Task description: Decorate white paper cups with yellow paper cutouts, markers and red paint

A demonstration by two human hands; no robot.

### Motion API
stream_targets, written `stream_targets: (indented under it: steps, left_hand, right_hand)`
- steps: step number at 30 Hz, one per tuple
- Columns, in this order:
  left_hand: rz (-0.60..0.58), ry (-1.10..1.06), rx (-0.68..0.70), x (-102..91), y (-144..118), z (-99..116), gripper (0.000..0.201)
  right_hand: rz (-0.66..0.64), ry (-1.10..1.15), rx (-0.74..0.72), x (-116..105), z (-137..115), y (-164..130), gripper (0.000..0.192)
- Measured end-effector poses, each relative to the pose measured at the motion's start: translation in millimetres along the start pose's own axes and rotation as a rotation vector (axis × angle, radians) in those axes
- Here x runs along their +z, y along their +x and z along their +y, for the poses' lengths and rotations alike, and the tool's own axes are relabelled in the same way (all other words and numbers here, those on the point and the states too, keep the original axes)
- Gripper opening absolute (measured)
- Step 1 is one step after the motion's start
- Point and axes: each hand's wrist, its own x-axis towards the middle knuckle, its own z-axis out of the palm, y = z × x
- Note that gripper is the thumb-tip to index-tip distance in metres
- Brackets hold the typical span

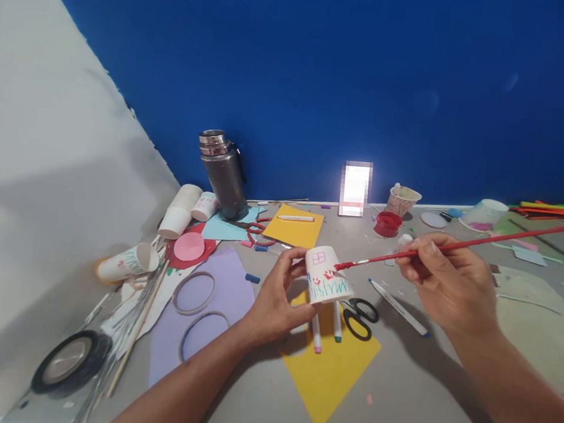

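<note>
My left hand (pixel 280 301) grips a white paper cup (pixel 325 290), held upside down above the table. Drawn on its side are a pink window, red flowers and blue-green grass strokes. In my right hand (pixel 444 284) is a red paintbrush (pixel 492 238), pinched near the middle of its handle. The brush's red-loaded tip meets the cup's right side, by the flowers. Below the cup lie a yellow paper sheet (pixel 331 376), black-handled scissors (pixel 360 319) and two markers, one a pink-ended marker (pixel 317 339). A blue-ended marker (pixel 401 309) rests between the hands.
An open red paint pot (pixel 387 225) stands at the back beside a patterned cup (pixel 402 200). A dark flask (pixel 224 178) and stacked paper cups (pixel 180 212) are back left. Purple paper (pixel 231 279) and black tape (pixel 71 361) lie left. The blue wall (pixel 320 79) bounds the table.
</note>
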Motion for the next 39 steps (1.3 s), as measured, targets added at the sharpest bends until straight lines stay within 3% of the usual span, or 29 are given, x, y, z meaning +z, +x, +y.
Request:
stream_targets:
  steps: [8,17,25,39]
  left_hand:
    - [0.026,-0.056,-0.028,2.5,0.3,3.4,0.065]
    - [0.025,-0.272,-0.022,2.1,6.2,-3.4,0.07]
    - [0.011,-0.289,-0.025,4.8,6.0,-4.4,0.074]
    - [0.014,-0.302,-0.055,3.5,6.1,-6.7,0.077]
  right_hand:
    - [-0.017,-0.021,-0.024,-2.2,0.7,-0.7,0.025]
    - [-0.006,-0.007,-0.02,-3.4,0.3,0.9,0.024]
    - [0.0,0.001,-0.002,-1.5,0.7,-0.2,0.031]
    - [-0.008,0.004,-0.021,-1.1,1.8,-0.8,0.027]
